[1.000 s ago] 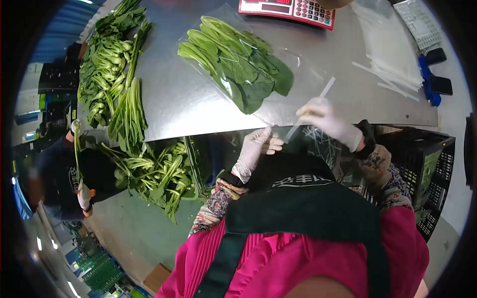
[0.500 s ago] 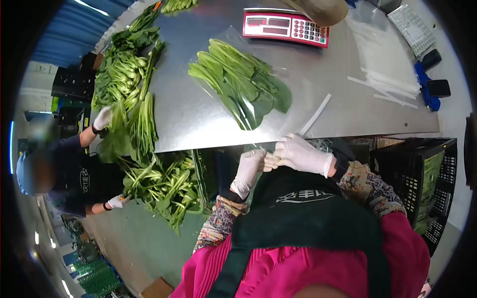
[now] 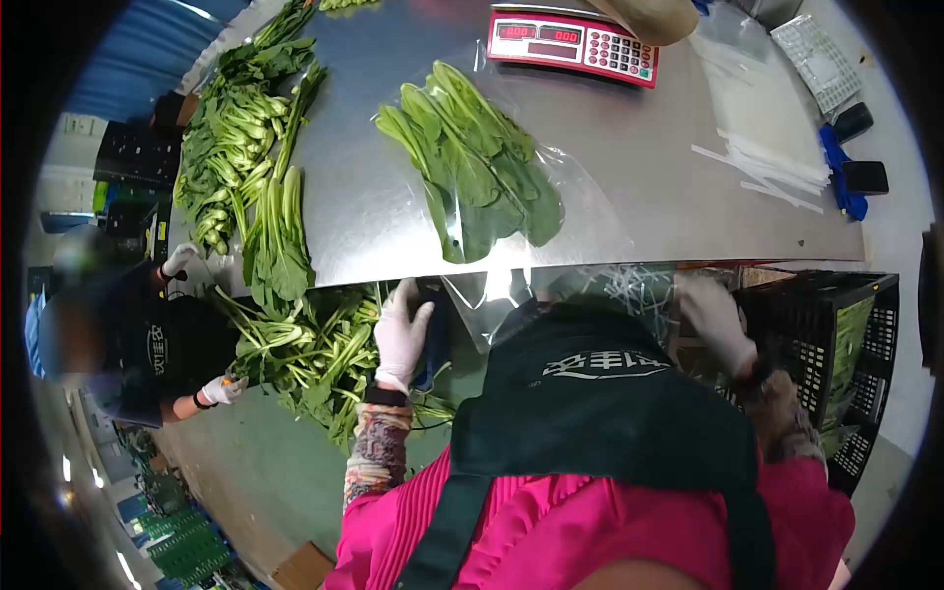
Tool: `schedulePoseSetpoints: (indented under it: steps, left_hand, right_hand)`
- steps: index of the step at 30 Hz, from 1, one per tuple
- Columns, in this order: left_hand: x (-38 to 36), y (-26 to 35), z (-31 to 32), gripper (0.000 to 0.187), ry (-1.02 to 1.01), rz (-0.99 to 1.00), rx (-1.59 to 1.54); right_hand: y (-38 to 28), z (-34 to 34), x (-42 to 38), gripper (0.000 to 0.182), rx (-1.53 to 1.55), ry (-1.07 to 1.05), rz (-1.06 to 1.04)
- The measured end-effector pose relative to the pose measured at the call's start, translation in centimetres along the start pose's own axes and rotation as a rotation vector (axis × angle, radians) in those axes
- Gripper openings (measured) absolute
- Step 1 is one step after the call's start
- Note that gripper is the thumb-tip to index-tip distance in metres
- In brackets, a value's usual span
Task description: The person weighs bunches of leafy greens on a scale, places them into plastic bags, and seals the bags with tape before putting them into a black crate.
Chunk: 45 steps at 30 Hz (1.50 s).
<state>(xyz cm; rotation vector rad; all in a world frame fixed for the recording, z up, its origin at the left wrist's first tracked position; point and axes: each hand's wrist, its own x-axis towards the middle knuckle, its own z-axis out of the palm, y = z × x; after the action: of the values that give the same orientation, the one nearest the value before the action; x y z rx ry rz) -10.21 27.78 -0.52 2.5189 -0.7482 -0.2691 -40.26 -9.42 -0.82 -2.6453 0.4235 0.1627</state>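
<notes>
My left hand (image 3: 401, 336), in a white glove, is raised near the table's front edge with its fingers apart and nothing in them. Beside it on the left are the leafy greens (image 3: 329, 359) in a crate below the table. My right hand (image 3: 716, 320), also gloved and smeared by motion, is below the table edge at the right, near a heap of thin clear strips (image 3: 629, 295). In front of me a bunch of greens (image 3: 482, 172) lies on the metal table (image 3: 344, 236), on a clear plastic bag (image 3: 595, 211) that reaches over the edge.
A red and white scale (image 3: 570, 44) stands at the back. White strips and bags (image 3: 767, 118) lie at the right, near black crates (image 3: 831, 344). More greens (image 3: 236, 147) are piled at the left, where a co-worker (image 3: 128, 334) in a dark apron stands with gloved hands.
My hands have moved apart, the left one leftward and the right one rightward. The white strip near them is gone from the table. The plastic now spreads over the edge, and the scale digits show.
</notes>
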Motion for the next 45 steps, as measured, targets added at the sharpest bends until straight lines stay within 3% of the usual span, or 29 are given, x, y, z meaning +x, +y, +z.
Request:
schedulePoseSetpoints:
  steps: [1, 2, 5, 7, 8, 10, 11, 12, 15, 17, 20, 22, 25, 28, 30, 32, 33, 34, 36, 37, 38, 39, 40, 41, 44, 45]
  left_hand:
    - [0.7, 0.7, 0.5, 0.052, 0.115, 0.175, 0.099]
    - [1.4, 1.3, 0.9, 0.059, 0.230, 0.350, 0.197]
    - [2.9, 0.6, 2.6, 0.064, 0.048, 0.606, 0.264]
    - [3.7, 0.4, 3.0, 0.058, 0.003, 0.810, 0.325]
    - [4.4, 0.2, 2.8, 0.055, -0.053, 0.895, 0.312]
    - [4.6, -0.4, 3.1, 0.044, -0.106, 0.876, 0.160]
    - [4.2, -0.9, 3.0, 0.033, -0.272, 0.510, -0.301]
    - [4.4, -1.3, 3.0, 0.026, -0.326, 0.247, -0.300]
    - [5.4, -0.7, 3.0, 0.031, -0.234, -0.121, -1.002]
    - [6.1, -1.4, 3.2, 0.032, -0.239, -0.192, -1.037]
    - [6.6, -1.9, 3.3, 0.033, -0.219, -0.305, -1.056]
    - [6.9, -1.8, 2.8, 0.032, -0.249, -0.293, -1.040]
    - [7.1, -1.6, 2.8, 0.033, -0.257, -0.435, -1.103]
    - [6.8, -0.6, 2.2, 0.033, -0.236, -0.436, -1.050]
    - [6.6, -0.9, 2.2, 0.023, -0.249, -0.502, -1.144]
    - [6.4, -0.4, 2.0, 0.022, 0.043, -0.407, -0.492]
    - [6.3, 1.0, 1.4, 0.033, 0.207, -0.240, -0.086]
    - [6.6, 2.3, 1.0, 0.048, 0.392, -0.025, 0.097]
    - [7.8, 3.3, 1.2, 0.055, 0.478, 0.428, 0.154]
    - [8.4, 3.2, 1.7, 0.062, 0.226, 0.480, 0.328]
    - [9.8, 3.8, 2.2, 0.065, -0.192, 0.328, 0.395]
    - [10.0, 2.7, 3.6, 0.065, -0.181, 0.316, 0.377]
    - [9.9, 1.5, 4.9, 0.066, -0.166, 0.313, 0.358]
    - [10.0, 1.6, 5.0, 0.065, -0.189, 0.283, 0.346]
    - [9.7, 1.6, 4.8, 0.066, -0.233, 0.248, 0.273]
    - [9.4, 2.3, 4.3, 0.065, -0.243, 0.222, 0.208]
  right_hand:
    - [-0.2, -0.2, 2.5, 0.052, -0.015, 0.117, 0.079]
    - [-0.7, -0.7, 6.3, 0.052, -0.092, 0.428, -0.201]
    - [0.3, -1.2, 13.2, 0.051, -0.161, 0.367, -0.399]
    - [0.9, -0.7, 17.2, 0.045, -0.287, 0.259, -0.737]
    - [0.9, -0.5, 18.6, 0.045, -0.272, 0.254, -0.768]
    - [0.8, -0.2, 19.9, 0.036, -0.172, 0.044, -0.927]
    - [0.4, 0.0, 19.9, 0.026, -0.013, 0.070, -0.887]
    - [0.3, 0.8, 19.5, 0.019, 0.127, 0.168, -0.711]
    - [-1.6, 2.3, 17.7, 0.014, 0.085, 0.375, -0.567]
    - [-4.3, 2.2, 17.2, 0.014, 0.681, 0.257, -0.094]
    - [-6.1, 1.4, 17.9, 0.019, 0.743, 0.262, -0.028]
    - [-6.8, 0.9, 19.0, 0.019, 0.651, 0.285, 0.028]
    - [-7.4, 0.9, 20.0, 0.019, 0.482, 0.234, 0.166]
    - [-7.7, 0.9, 20.6, 0.020, 0.443, 0.200, 0.220]
    - [-6.9, 2.1, 21.0, 0.020, 0.372, 0.237, 0.182]
    - [-6.2, 2.8, 21.3, 0.020, 0.130, 0.285, 0.108]
    - [-5.9, 3.2, 21.4, 0.020, 0.130, 0.295, 0.129]
    - [-5.7, 3.6, 21.4, 0.019, 0.127, 0.302, 0.107]
    - [-5.6, 3.6, 21.7, 0.019, 0.114, 0.321, 0.096]
    - [-5.8, 3.5, 21.8, 0.018, 0.064, 0.321, 0.148]
    - [-6.2, 3.4, 21.9, 0.017, 0.014, 0.319, 0.201]
    - [-7.2, 2.6, 21.9, 0.015, 0.037, 0.399, 0.236]
    - [-8.1, 1.6, 21.7, 0.023, 0.026, 0.412, 0.222]
    - [-9.2, 0.8, 21.7, 0.037, -0.059, 0.558, 0.143]
    - [-12.2, -0.7, 22.1, 0.059, -0.170, 0.513, -0.150]
    - [-11.0, 3.8, 23.5, 0.060, -0.251, 0.500, -0.054]
